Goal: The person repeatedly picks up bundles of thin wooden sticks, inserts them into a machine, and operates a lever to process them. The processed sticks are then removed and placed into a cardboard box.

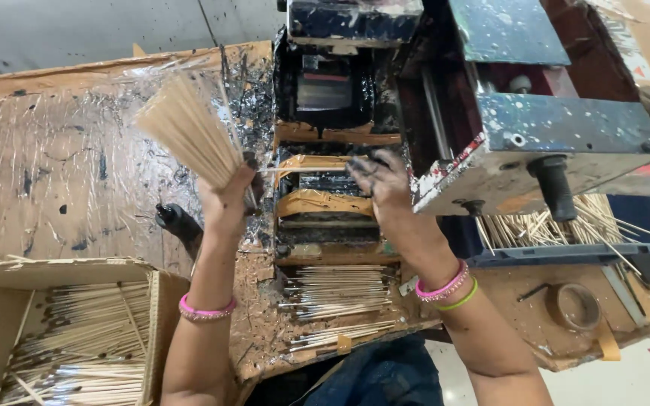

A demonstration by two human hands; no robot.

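Observation:
My left hand (225, 197) is raised and grips a fanned bundle of thin pale sticks (188, 129) above the plastic-covered worktable (54, 165). My right hand (380, 180), its fingers stained black, pinches a single stick (302, 168) and holds it across the dark feed slot of the paint-spattered machine (325, 98). Below the slot lies a pile of sticks with dark tips (336, 289) on the crusted table edge. Both wrists carry pink bangles, the right one also a green one.
A cardboard box (156, 316) at the lower left holds several dark-tipped sticks. The machine's grey metal body (558, 135) with a black knob overhangs at the right. Loose bare sticks (558, 222) lie in a tray behind it. A tape roll (575, 307) rests on the right board.

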